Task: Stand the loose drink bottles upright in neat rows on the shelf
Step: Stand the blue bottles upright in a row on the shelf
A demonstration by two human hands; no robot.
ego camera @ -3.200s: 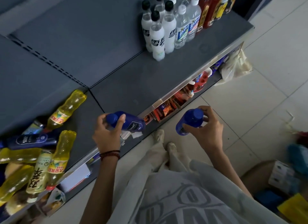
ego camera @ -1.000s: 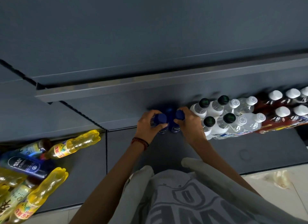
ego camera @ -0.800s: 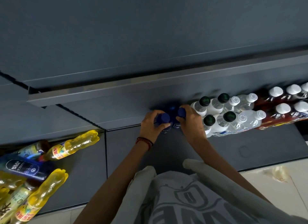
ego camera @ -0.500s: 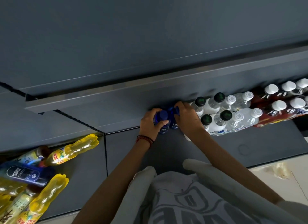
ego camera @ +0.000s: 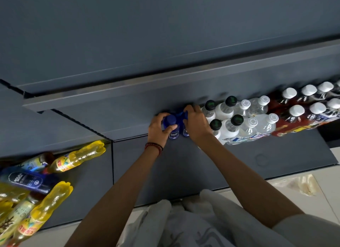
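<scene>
Two dark blue bottles stand upright side by side at the back of the grey shelf [ego camera: 184,165]. My left hand [ego camera: 158,130] grips the left blue bottle [ego camera: 172,127] around its neck, below the blue cap. My right hand [ego camera: 196,125] curls over the right blue bottle [ego camera: 184,131] and hides most of it. Just right of them stand rows of white bottles with black caps [ego camera: 226,118], clear bottles with white caps [ego camera: 257,121] and red-brown bottles with white caps [ego camera: 294,118].
On the neighbouring shelf section at the left lies a loose heap: yellow bottles [ego camera: 81,156], another yellow one [ego camera: 49,206] and a dark blue bottle [ego camera: 27,180]. An upper shelf edge [ego camera: 128,89] overhangs the back. Pale floor tiles [ego camera: 303,189] show at lower right.
Earlier I held both blue bottles in front of the shelf; since then I have set them at the back beside the black-capped bottles. In the last second both hands stayed on them.
</scene>
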